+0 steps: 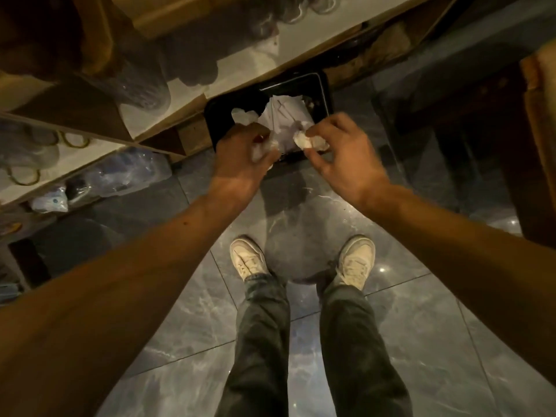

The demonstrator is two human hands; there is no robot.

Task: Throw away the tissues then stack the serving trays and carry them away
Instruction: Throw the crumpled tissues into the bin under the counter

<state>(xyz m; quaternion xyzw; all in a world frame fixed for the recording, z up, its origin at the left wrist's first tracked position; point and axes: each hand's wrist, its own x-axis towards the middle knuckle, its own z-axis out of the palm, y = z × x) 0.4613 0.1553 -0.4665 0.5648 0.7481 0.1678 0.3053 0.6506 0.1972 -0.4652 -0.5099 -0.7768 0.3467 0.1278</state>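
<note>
A black rectangular bin (323, 85) stands on the floor against a counter, with crumpled white paper (282, 115) inside it. My left hand (240, 158) hovers over the bin's near left edge, closed on a crumpled white tissue (261, 150). Another tissue wad (243, 115) shows just beyond its fingers, over the bin. My right hand (343, 149) is over the bin's near right edge, pinching a second crumpled tissue (310, 142) between thumb and fingers. No serving trays are in view.
A wooden counter with pale shelves (168, 94) runs along the left, holding wrapped goods and plastic packs (126, 173). Dark furniture (535, 145) stands at the right. My feet in white shoes (248, 260) stand on glossy grey floor tiles (421, 341).
</note>
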